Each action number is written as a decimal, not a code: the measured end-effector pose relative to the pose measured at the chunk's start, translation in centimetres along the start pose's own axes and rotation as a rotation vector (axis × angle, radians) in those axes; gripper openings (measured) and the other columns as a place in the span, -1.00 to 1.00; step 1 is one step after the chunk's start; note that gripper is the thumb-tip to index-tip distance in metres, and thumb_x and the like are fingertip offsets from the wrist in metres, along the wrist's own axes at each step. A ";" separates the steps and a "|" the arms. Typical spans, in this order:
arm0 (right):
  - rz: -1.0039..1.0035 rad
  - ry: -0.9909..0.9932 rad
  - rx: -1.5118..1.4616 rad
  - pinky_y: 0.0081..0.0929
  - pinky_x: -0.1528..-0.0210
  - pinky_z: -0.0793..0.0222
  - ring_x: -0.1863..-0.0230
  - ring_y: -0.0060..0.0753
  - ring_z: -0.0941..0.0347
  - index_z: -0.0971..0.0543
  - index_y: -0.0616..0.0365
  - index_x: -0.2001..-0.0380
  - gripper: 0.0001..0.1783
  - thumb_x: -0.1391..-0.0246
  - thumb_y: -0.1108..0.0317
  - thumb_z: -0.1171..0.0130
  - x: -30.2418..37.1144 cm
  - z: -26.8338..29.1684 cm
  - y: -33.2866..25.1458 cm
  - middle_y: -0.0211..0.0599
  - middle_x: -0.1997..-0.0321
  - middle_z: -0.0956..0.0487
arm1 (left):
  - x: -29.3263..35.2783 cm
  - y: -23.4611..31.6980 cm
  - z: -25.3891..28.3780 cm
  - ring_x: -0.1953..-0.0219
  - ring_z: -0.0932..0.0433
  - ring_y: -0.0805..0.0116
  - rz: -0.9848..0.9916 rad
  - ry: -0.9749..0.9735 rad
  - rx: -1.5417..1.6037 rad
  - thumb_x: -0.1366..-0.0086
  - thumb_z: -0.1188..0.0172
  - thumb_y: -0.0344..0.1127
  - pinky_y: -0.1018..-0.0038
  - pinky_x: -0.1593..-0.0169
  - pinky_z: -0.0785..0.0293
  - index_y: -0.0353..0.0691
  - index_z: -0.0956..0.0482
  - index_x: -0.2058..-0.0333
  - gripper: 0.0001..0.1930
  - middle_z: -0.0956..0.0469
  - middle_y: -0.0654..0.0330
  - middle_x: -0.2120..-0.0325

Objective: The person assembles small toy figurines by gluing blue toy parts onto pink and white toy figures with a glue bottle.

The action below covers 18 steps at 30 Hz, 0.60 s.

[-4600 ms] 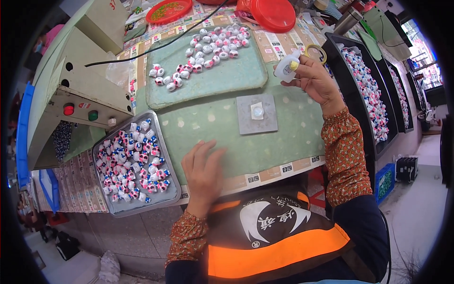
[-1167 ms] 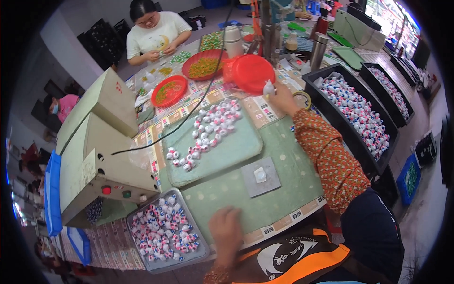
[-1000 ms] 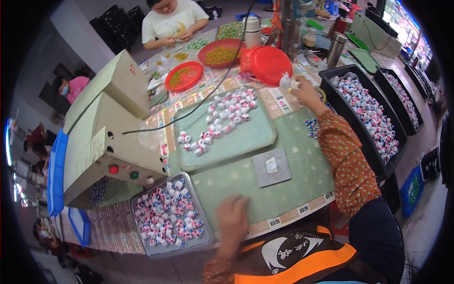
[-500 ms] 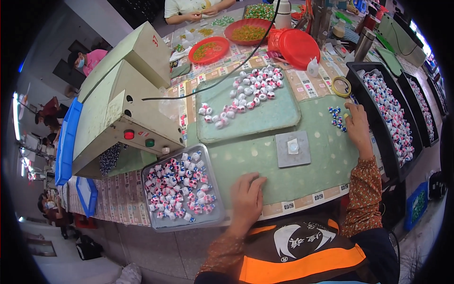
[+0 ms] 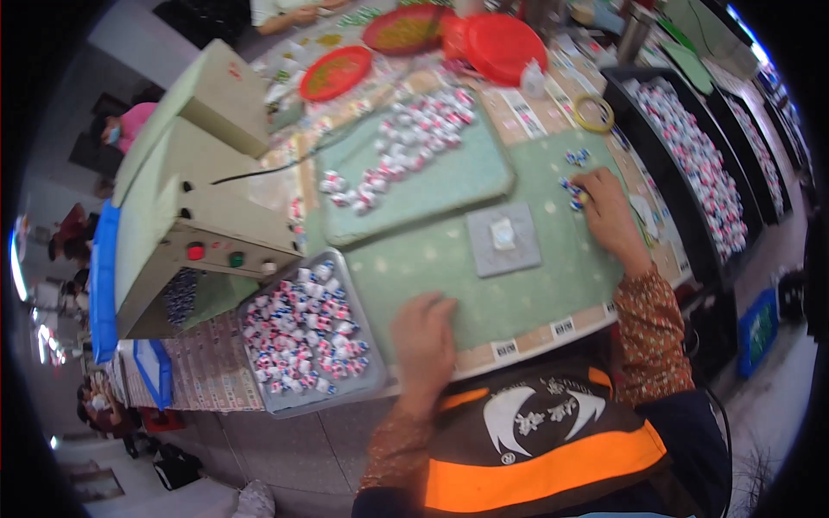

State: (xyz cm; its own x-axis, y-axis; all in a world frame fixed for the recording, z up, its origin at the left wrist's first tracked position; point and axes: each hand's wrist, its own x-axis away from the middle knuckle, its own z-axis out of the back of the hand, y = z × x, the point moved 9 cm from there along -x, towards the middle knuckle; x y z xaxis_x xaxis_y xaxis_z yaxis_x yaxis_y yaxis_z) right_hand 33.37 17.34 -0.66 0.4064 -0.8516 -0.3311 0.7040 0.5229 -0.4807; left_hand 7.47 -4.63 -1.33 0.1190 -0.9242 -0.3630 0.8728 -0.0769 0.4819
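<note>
Blue-and-white pieces (image 5: 567,185) lie at the right hand (image 5: 611,214), by its bent fingertips; whether it grips one, I cannot tell; pinching singly should avoid scattering; leftward sits the grey block (image 5: 519,259); farther left, the left hand (image 5: 423,344) curls, grip unclear.

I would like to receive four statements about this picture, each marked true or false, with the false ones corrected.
1. The right hand is at small blue-and-white pieces on the green mat. True.
2. The left hand holds the gray block. False: the gray block lies apart from it, on the green mat.
3. The yellow ring lies beyond the right hand. True.
4. The metal tray stands right of the gray block. False: it stands left.
</note>
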 end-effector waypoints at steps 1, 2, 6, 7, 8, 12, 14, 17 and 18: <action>0.017 0.012 -0.084 -0.29 -0.07 -0.32 0.03 -0.07 -0.41 -0.53 0.26 0.03 -0.62 -0.05 0.63 0.00 0.1 0.4 -0.6 -0.08 0.09 -0.44 | 0.1 0.0 0.2 -0.07 -0.46 0.00 0.007 0.009 -0.027 -0.14 -0.16 -0.51 0.12 -0.16 -0.32 -0.17 -0.58 0.10 -0.68 -0.52 0.09 0.04; 0.037 0.024 -0.171 -0.35 -0.02 -0.35 0.06 -0.15 -0.43 -0.53 0.26 0.03 -0.62 -0.06 0.63 0.00 0.0 0.8 -1.1 -0.11 0.08 -0.45 | 0.2 0.1 0.7 -0.07 -0.47 0.01 -0.004 0.018 -0.043 -0.15 -0.16 -0.51 0.13 -0.16 -0.31 -0.18 -0.59 0.10 -0.69 -0.53 0.09 0.04; -0.130 0.075 -0.279 -0.39 0.07 -0.39 0.16 -0.25 -0.47 -0.55 0.26 0.09 -0.68 -0.06 0.61 -0.02 0.4 2.4 0.7 -0.13 0.13 -0.49 | -0.7 0.4 1.1 -0.02 -0.48 0.03 -0.003 0.054 -0.038 -0.23 -0.09 -0.55 0.19 -0.14 -0.33 -0.18 -0.63 0.13 -0.74 -0.56 0.07 0.09; -0.142 0.093 -0.250 -0.42 0.11 -0.39 0.20 -0.30 -0.47 -0.56 0.26 0.11 -0.70 -0.06 0.60 -0.03 0.6 2.9 1.2 -0.16 0.17 -0.51 | -0.8 0.4 0.8 -0.02 -0.48 0.03 0.000 0.037 -0.024 -0.23 -0.09 -0.55 0.19 -0.14 -0.33 -0.18 -0.63 0.13 -0.74 -0.56 0.07 0.09; -0.151 0.111 -0.222 -0.44 0.15 -0.40 0.24 -0.35 -0.47 -0.56 0.27 0.13 -0.72 -0.06 0.59 -0.04 1.0 3.3 1.6 -0.19 0.20 -0.52 | -0.7 0.5 0.8 -0.02 -0.48 0.04 -0.006 0.049 -0.013 -0.25 -0.08 -0.55 0.21 -0.14 -0.33 -0.19 -0.63 0.13 -0.74 -0.57 0.07 0.08; -0.268 0.066 -0.270 -0.45 0.18 -0.40 0.26 -0.37 -0.46 -0.56 0.28 0.17 -0.75 -0.03 0.59 -0.10 2.2 3.3 1.9 -0.23 0.27 -0.55 | -0.5 0.4 1.2 -0.02 -0.48 0.07 -0.019 0.072 0.006 -0.31 -0.05 -0.53 0.25 -0.13 -0.33 -0.19 -0.63 0.13 -0.76 -0.58 0.07 0.07; -0.250 0.063 -0.263 -0.40 0.18 -0.39 0.26 -0.31 -0.46 -0.56 0.27 0.21 -0.78 -0.02 0.59 -0.13 2.4 3.4 0.6 -0.22 0.32 -0.53 | -0.6 0.4 1.6 -0.02 -0.48 0.08 -0.005 0.074 0.024 -0.32 -0.05 -0.52 0.26 -0.13 -0.33 -0.19 -0.63 0.13 -0.77 -0.58 0.07 0.06; -0.067 0.093 -0.175 -0.32 0.17 -0.39 0.25 -0.19 -0.47 -0.57 0.24 0.24 -0.81 -0.02 0.58 -0.14 2.4 3.4 -1.2 -0.18 0.34 -0.51 | -0.9 0.5 2.0 -0.03 -0.47 0.10 0.011 0.073 0.050 -0.34 -0.03 -0.52 0.27 -0.14 -0.32 -0.19 -0.63 0.13 -0.77 -0.58 0.08 0.06; -0.067 0.090 -0.177 -0.32 0.17 -0.39 0.25 -0.19 -0.47 -0.57 0.24 0.24 -0.81 -0.02 0.58 -0.14 2.4 3.3 -1.1 -0.18 0.34 -0.51 | -1.2 0.6 2.3 -0.03 -0.47 0.11 0.016 0.073 0.058 -0.35 -0.02 -0.51 0.28 -0.14 -0.31 -0.19 -0.63 0.13 -0.77 -0.58 0.08 0.06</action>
State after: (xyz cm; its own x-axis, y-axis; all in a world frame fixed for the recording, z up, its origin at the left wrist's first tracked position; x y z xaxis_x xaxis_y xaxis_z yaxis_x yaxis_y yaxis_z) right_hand 35.44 14.62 1.78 0.3027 -0.8821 -0.3608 0.6112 0.4702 -0.6367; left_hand 6.71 -4.47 1.22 0.1684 -0.8961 -0.4107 0.8422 -0.0857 0.5324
